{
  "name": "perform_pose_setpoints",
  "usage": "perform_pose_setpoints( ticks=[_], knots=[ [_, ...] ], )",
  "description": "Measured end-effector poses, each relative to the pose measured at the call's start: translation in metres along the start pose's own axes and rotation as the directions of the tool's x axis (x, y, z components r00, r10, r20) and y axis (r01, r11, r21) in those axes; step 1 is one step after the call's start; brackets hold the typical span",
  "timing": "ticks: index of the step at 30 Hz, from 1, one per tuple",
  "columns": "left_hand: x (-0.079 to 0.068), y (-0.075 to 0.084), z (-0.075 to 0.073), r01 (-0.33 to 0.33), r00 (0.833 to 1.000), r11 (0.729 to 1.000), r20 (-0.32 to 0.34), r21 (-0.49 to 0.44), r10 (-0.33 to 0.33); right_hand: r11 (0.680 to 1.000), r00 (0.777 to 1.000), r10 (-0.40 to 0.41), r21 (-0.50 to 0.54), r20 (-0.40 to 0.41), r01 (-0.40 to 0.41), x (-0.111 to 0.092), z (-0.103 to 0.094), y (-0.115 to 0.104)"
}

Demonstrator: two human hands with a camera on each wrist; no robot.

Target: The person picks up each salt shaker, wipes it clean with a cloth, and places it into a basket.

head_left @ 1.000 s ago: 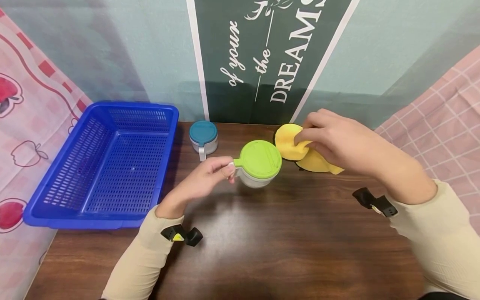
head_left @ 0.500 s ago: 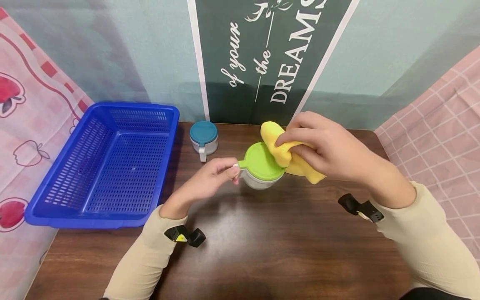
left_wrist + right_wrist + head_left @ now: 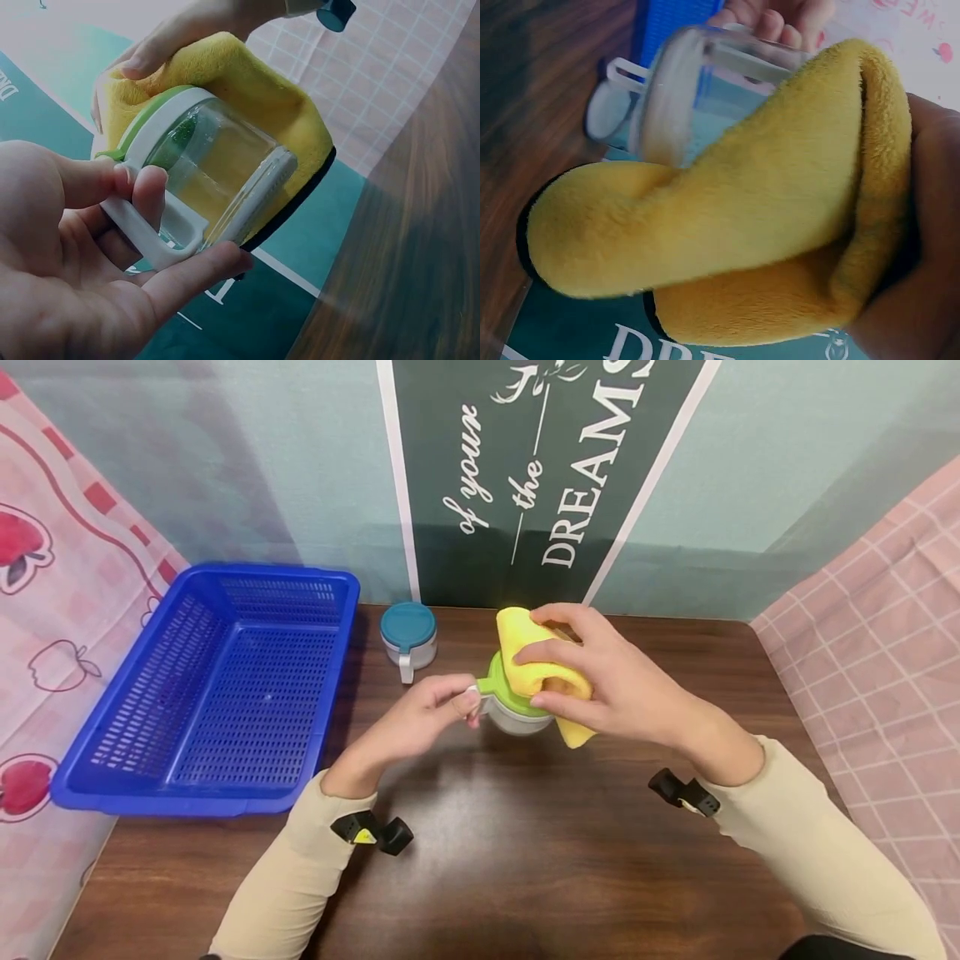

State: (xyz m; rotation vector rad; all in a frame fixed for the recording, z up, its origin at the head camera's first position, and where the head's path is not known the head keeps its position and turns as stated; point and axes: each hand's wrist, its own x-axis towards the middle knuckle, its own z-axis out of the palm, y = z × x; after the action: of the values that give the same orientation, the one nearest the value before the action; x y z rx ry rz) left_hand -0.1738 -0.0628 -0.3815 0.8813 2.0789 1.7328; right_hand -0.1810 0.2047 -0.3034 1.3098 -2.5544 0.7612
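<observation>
My left hand [image 3: 420, 718] grips the white handle [image 3: 154, 236] of a clear seasoning jar [image 3: 225, 161] with a green lid [image 3: 495, 681]. The left wrist view shows thumb and fingers round that handle, with the jar tilted on its side in that view. A yellow cleaning cloth [image 3: 525, 647] with black edging lies folded over the lid and the jar's right side. My right hand [image 3: 600, 677] holds the cloth against the lid, fingers spread over it. In the right wrist view the cloth [image 3: 727, 202] covers much of the jar.
A second jar with a blue lid [image 3: 408, 627] stands at the back of the brown table [image 3: 525, 860], its handle toward me. Left of it sits a blue plastic basket [image 3: 341, 693] with nothing inside. A printed cloth backdrop [image 3: 330, 485] rises behind the table.
My right hand has lifted the yellow cloth from the table's back and brought it left onto the green lid. My left hand has stayed nearly still, holding the jar.
</observation>
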Motion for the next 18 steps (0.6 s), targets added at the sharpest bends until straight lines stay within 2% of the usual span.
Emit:
perform_pose_setpoints(
  ticks=[4, 9, 13, 18],
  knots=[
    [0.000, 0.000, 0.002, 0.009, 1.000, 1.000, 0.001, -0.001, -0.009, 0.997, 0.998, -0.035, -0.065, -0.052, 0.031, 0.001, 0.008, 0.003],
    [0.002, -0.001, 0.004, 0.018, 1.000, 1.000, -0.008, 0.006, -0.018, 0.978, 0.979, -0.163, -0.150, -0.124, 0.144, 0.007, 0.013, 0.002],
    [0.003, -0.002, 0.004, 0.025, 0.999, 1.000, -0.027, 0.016, -0.025, 0.952, 0.959, -0.260, -0.195, -0.112, 0.235, 0.011, 0.014, -0.001],
    [0.004, -0.001, 0.004, 0.026, 0.999, 1.000, -0.025, 0.012, -0.025, 0.946, 0.960, -0.273, -0.198, -0.067, 0.255, 0.010, 0.013, -0.005]
  ],
)
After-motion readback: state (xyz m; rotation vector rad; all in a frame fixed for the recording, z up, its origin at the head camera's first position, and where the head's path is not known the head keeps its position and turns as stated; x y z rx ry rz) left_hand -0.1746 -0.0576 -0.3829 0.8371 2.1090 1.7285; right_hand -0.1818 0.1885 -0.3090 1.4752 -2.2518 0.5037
